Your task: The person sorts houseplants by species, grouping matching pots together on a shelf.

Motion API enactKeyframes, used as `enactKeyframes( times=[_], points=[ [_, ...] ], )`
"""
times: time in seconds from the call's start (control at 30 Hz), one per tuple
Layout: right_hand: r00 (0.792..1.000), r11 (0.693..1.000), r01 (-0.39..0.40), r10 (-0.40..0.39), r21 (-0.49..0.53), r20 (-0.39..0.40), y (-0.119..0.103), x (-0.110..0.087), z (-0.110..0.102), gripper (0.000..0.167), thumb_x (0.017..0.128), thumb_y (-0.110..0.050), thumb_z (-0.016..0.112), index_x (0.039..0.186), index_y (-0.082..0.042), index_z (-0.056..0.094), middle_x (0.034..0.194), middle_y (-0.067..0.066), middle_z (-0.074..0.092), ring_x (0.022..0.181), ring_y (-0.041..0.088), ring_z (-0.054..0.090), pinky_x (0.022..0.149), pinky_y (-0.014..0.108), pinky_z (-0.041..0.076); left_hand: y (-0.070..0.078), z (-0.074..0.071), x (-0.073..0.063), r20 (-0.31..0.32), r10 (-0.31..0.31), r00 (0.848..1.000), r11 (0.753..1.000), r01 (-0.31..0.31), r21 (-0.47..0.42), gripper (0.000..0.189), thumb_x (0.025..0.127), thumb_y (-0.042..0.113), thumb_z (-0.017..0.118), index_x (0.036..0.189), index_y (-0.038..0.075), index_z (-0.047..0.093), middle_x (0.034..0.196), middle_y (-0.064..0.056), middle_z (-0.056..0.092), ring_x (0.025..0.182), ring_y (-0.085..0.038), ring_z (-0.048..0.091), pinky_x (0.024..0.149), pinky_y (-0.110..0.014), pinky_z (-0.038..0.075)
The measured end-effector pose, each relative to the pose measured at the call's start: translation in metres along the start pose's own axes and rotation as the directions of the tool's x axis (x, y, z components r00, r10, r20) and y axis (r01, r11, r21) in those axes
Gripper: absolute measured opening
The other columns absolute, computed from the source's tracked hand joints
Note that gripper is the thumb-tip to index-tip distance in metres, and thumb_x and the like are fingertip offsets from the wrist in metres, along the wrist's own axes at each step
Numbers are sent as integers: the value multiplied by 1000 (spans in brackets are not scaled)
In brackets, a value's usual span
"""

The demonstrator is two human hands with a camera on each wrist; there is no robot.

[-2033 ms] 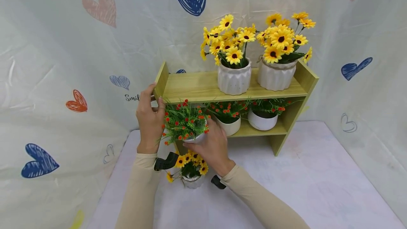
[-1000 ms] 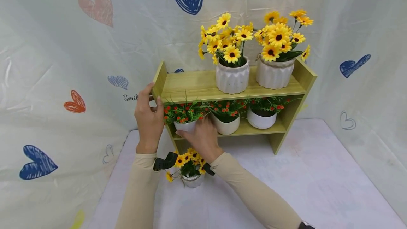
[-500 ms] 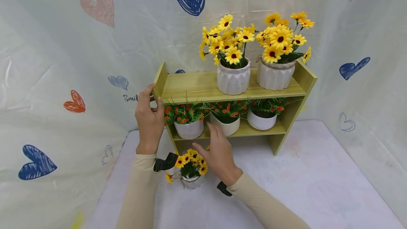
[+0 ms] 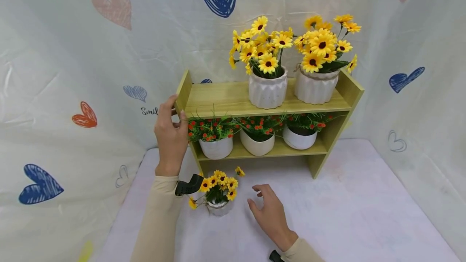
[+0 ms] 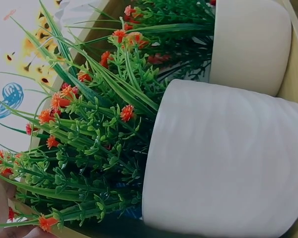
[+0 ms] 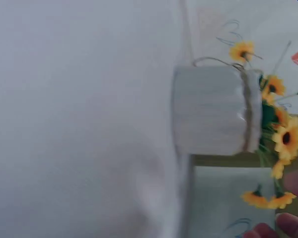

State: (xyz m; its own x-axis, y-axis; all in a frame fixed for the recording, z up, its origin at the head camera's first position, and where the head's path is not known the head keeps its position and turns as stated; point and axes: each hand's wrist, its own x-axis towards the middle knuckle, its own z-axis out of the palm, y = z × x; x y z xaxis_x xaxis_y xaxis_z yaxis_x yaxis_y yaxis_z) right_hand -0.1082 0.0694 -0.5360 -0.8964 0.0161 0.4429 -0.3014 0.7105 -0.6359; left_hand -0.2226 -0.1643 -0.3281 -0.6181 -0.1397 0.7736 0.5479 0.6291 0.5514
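Observation:
My left hand (image 4: 172, 136) holds the left side panel of a two-tier wooden shelf (image 4: 218, 96), thumb at the front edge. On the lower tier, close to that hand, stands a white ribbed pot (image 4: 217, 148) of red-flowered greenery (image 5: 89, 134); it fills much of the left wrist view. Over the table, my right hand (image 4: 271, 215) holds nothing, its fingers loosely bent. Left of it, a white pot (image 4: 219, 208) of yellow sunflowers (image 4: 218, 183) with twine round its rim stands on the table. The right wrist view shows this pot (image 6: 208, 109) sideways, apart from my fingertips.
A cream pot (image 4: 258, 144) and another white pot (image 4: 300, 138), both with red-flowered plants, share the lower tier. Two white sunflower pots, one in the middle (image 4: 267, 90) and one at right (image 4: 316, 88), stand on top. A heart-printed curtain (image 4: 73, 51) surrounds the pale table (image 4: 349, 213).
My right hand sets the white ribbed pot of red flowers on the lower tier's left end, lets go, and draws back down and right over the table. My left hand stays on the shelf.

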Motion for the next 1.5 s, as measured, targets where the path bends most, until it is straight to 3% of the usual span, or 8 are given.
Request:
enactKeyframes(
  times=[0.07,0.2,0.47,0.67,1.03,1.3,1.5],
  points=[
    [995,999,-34,33,14,97,3,-6,6,43,86,-11,87,123,-6,67,118,5,70,98,20,69,80,37,59,0,0,0,0,0,1000,1000,0,4,40,107,4,57,147,0,56,129,-26,62,112,-39,68,71,-49,60],
    [965,995,-64,42,78,259,6,-11,18,58,85,-16,89,134,-2,61,129,12,66,109,26,68,89,44,58,-1,-1,1,-5,-4,1000,1000,5,17,40,107,4,58,146,0,56,130,-25,62,112,-38,68,70,-45,59],
    [908,969,-136,38,207,417,3,-9,43,95,83,-30,92,154,6,40,152,22,50,138,38,53,113,58,44,-1,-1,0,-5,-11,1000,1000,11,-1,41,106,2,57,147,0,56,130,-25,62,113,-41,68,72,-53,62],
    [894,934,-184,29,306,448,-6,-2,57,105,80,-31,94,160,2,33,161,20,42,150,37,41,121,58,35,-1,-1,0,4,-7,1000,1000,7,2,41,107,3,57,148,0,55,131,-26,62,114,-40,68,73,-53,62],
    [893,883,-225,17,412,450,-10,9,76,112,78,-28,96,164,-7,27,164,15,39,152,33,39,124,57,30,0,-3,2,32,-15,999,1000,15,-16,41,106,4,58,147,1,55,133,-25,62,114,-40,68,74,-51,62],
    [907,887,-213,24,409,420,-5,13,77,98,80,-25,94,159,-6,39,157,12,50,146,30,49,122,55,36,1,-5,3,50,-10,999,1000,11,-22,41,105,2,60,146,0,56,136,-24,62,113,-40,69,75,-52,63],
    [896,883,-195,-16,427,444,-7,17,79,98,79,-23,94,159,-11,39,158,6,49,146,24,48,124,49,35,2,-7,4,46,-11,999,1000,12,-17,41,105,2,60,146,0,56,137,-24,62,114,-39,69,74,-52,63]
  ],
)
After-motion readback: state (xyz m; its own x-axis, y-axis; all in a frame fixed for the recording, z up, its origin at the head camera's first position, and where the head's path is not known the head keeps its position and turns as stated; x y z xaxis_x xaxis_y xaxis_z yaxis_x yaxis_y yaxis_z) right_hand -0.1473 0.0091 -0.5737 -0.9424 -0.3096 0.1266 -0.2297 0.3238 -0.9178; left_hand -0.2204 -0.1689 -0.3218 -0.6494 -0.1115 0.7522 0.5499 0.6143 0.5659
